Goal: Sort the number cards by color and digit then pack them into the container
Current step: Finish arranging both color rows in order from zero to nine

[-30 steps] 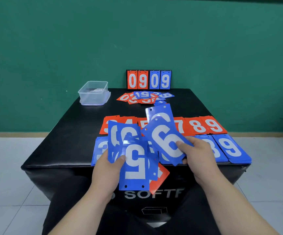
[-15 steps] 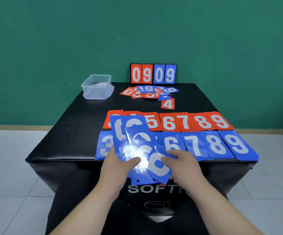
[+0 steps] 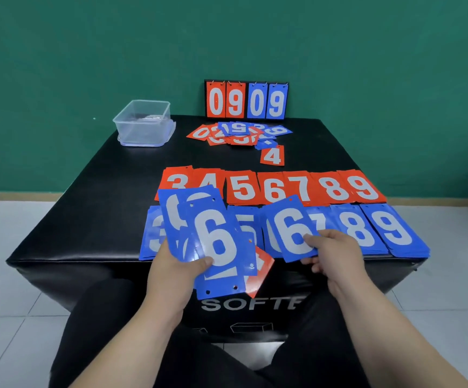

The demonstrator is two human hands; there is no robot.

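Note:
My left hand grips a fanned bunch of cards, mostly blue, with a blue 6 on top and one red card peeking out underneath. My right hand pinches a single blue 6 card over the blue 6 spot in the near row. On the black box lie a row of red piles, 3 to 9, and in front a row of blue piles; my hands and cards cover its left part. A clear plastic container stands at the back left.
A loose heap of mixed red and blue cards lies at the back centre, with a single red 4 beside it. A flip scoreboard reading 0909 stands against the green wall. The black box's front edge drops off just under my hands.
My right hand pulled a blue 6 off the bunch and carried it right, over the blue row. My left hand's bunch now shows another blue 6 on top.

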